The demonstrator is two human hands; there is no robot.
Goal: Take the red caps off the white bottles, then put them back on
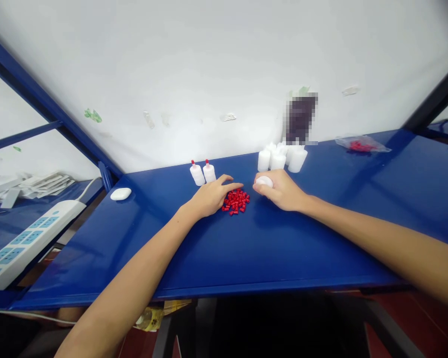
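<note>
Two bottles (pixel 197 176) mid-frame have red caps (pixel 193 162); the right-side group (pixel 278 162) shows none. Right hand (pixel 283 191) grips another bottle (pixel 265 181); left hand (pixel 211 198), fingers apart.

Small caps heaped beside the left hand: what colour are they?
The small caps are red, best seen in the head view.

Table (pixel 254 263): blue, glossy, with a straight front edge.
Wall (pixel 209 69): white, behind the table, marked with tape scraps (pixel 228 117) and green bits (pixel 93 116).
Dark patch (pixel 300 120): against the wall at the table's back edge, too blurred to read.
Frame (pixel 33 82): blue bars at the table's left end.
Post (pixel 435 94): dark, slanting up at the table's right end.
Second table (pixel 2 232): blue, left of the table.
Floor (pixel 420 323): red, below the table.
Light: bright on the wall, soft shadows on the table.
</note>
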